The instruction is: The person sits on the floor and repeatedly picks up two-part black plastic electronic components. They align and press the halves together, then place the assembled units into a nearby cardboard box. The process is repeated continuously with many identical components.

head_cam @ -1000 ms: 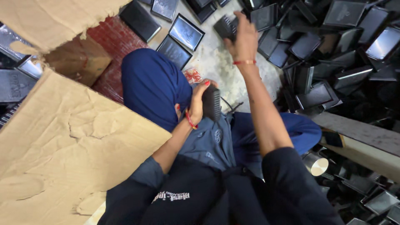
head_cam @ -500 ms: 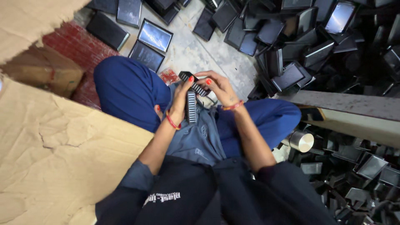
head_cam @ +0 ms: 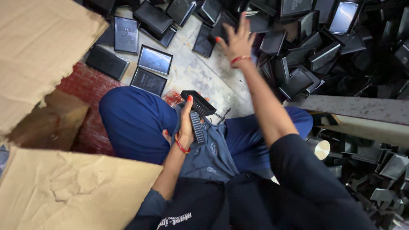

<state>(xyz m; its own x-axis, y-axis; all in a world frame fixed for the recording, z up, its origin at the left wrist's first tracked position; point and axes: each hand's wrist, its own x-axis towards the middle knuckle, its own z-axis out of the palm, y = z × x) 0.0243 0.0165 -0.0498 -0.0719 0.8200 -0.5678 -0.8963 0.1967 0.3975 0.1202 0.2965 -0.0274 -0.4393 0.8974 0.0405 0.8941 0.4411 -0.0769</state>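
I sit cross-legged on the floor in blue trousers. My left hand (head_cam: 186, 123) rests on my lap and grips a small stack of black plastic trays (head_cam: 197, 114); the top one tilts to the right. My right hand (head_cam: 235, 39) is stretched forward with fingers spread and nothing in it, over the edge of a big pile of black trays (head_cam: 324, 51). A red band is on each wrist.
Torn cardboard sheets (head_cam: 47, 47) lie at the left, another cardboard sheet (head_cam: 72, 191) at the lower left. Several flat black trays (head_cam: 155, 59) lie on the concrete floor ahead. A red brick patch (head_cam: 87, 87) is beside my left knee. A grey beam (head_cam: 362, 110) crosses at right.
My right hand left the stack on my lap and reached forward to the tray pile, now spread open. My left hand stays on the stack, with one more tray tilted on top.
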